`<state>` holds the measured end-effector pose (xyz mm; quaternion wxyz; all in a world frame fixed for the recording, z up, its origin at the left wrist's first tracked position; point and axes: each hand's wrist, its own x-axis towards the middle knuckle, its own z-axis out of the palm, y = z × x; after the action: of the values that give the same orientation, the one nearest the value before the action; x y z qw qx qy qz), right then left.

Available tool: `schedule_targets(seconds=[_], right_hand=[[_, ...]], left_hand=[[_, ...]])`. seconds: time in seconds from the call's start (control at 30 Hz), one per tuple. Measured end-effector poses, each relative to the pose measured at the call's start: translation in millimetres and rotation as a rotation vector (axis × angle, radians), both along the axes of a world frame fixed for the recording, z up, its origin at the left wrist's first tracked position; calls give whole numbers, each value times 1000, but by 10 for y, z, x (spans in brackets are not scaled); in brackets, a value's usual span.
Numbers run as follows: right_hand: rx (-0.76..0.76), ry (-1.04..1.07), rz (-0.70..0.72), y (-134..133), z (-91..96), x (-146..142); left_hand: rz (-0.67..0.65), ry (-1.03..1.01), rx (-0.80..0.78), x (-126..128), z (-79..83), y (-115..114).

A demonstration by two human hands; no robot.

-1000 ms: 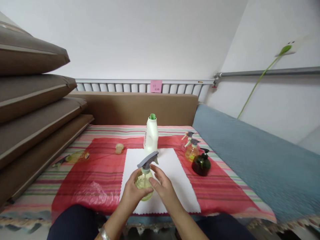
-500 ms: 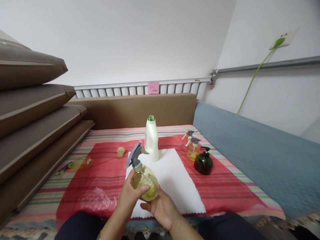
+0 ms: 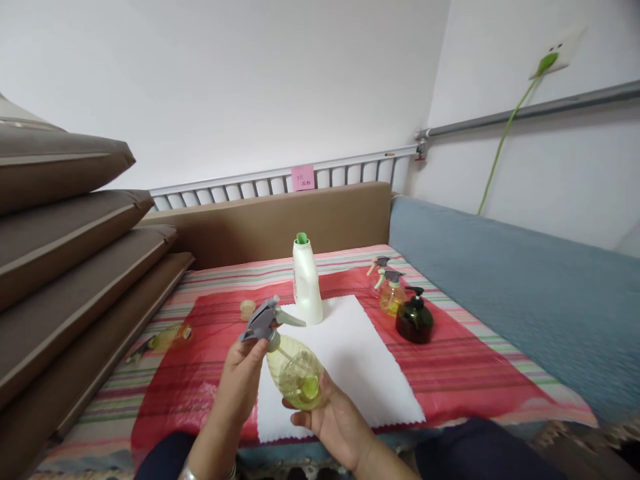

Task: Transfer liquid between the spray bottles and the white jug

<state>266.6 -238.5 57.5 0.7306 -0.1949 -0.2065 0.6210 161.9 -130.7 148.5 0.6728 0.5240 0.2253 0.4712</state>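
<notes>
A clear yellowish spray bottle point(image 3: 295, 371) with a grey trigger head point(image 3: 265, 319) is tilted to the left above the white cloth point(image 3: 350, 353). My right hand point(image 3: 333, 419) cradles the bottle's round body from below, fingers curled round it. My left hand point(image 3: 240, 380) pinches the neck just under the grey trigger head. A white bottle with a green spout point(image 3: 306, 281) stands upright at the far edge of the white cloth.
Two small yellow spray bottles point(image 3: 390, 293) and a dark green pump bottle point(image 3: 414, 319) stand right of the cloth on the red sheet point(image 3: 450, 373). A small cap point(image 3: 247, 309) and a lying bottle point(image 3: 167, 338) are to the left. Brown cushions point(image 3: 75, 253) are stacked left.
The spray bottle was lifted off the cloth and tilted left. My right hand moved under its body, and my left hand slid up from the body to the neck.
</notes>
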Motion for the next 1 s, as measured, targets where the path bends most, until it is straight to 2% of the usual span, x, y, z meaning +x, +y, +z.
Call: schedule_targets(seconds=[0.1,0.27,0.4,0.57,0.73,0.9,1.0], right_hand=[[-8,2,-7,7,-4,-1],[-5,-1,-1,14,23,-2],[-3,11,-4,20,17,3],[-11,5,5,41,-16,7],[-57,26,15,69,-94,9],[-63,30,24,86,-102,8],[-67,47,36,96,-96,8]], left_hand=[[-32,-38,11,4,0,30],[48,-55,63,13,-12,70],[-77,-22,57,-5,-31,86],[-15,-3,75,8,-48,104],[-117,18,-18,-2,-37,105],[7,51,-33,7,-2,99],[-36,45,-48,-22,-6,131]])
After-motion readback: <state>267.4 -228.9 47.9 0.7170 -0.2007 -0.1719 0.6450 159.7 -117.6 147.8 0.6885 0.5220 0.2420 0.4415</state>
